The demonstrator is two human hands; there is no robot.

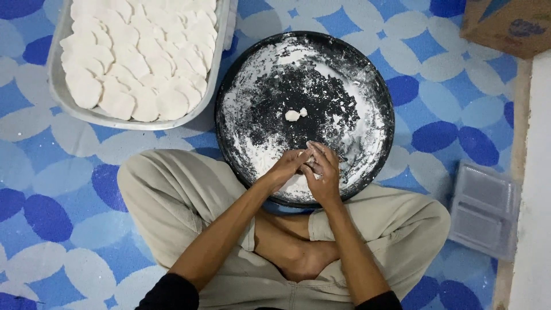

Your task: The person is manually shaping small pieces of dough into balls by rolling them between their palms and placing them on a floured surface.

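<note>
Pinched between both sets of fingertips: a small piece of white dough [310,161], mostly hidden, so shape hard to tell. Left hand [285,167] curled in from the side, right hand [324,175] cupped over it from above, fingers of both closed on the piece and touching each other. Held low over the near part of the round black tray [379,86], above the heaviest patch of white flour [261,155].

Best done, by the look of it, with light, even pressure from the pads, turning the piece a little at a time so the edge thins evenly, and keeping it over the flour so nothing sticks.

Near the tray's middle, two small dough lumps [295,114], touching or nearly so, well apart from the hands. Off to the upper left, just beside the tray, a pale rectangular tray [56,86] filled with overlapping flat white discs [138,51]. Underneath everything, a blue mat with oval pattern [57,189]. At right, a clear plastic container [485,209]; at the top right corner, a cardboard box [508,26]. Crossed legs in beige trousers [172,195] beneath the tray's near rim.
</note>
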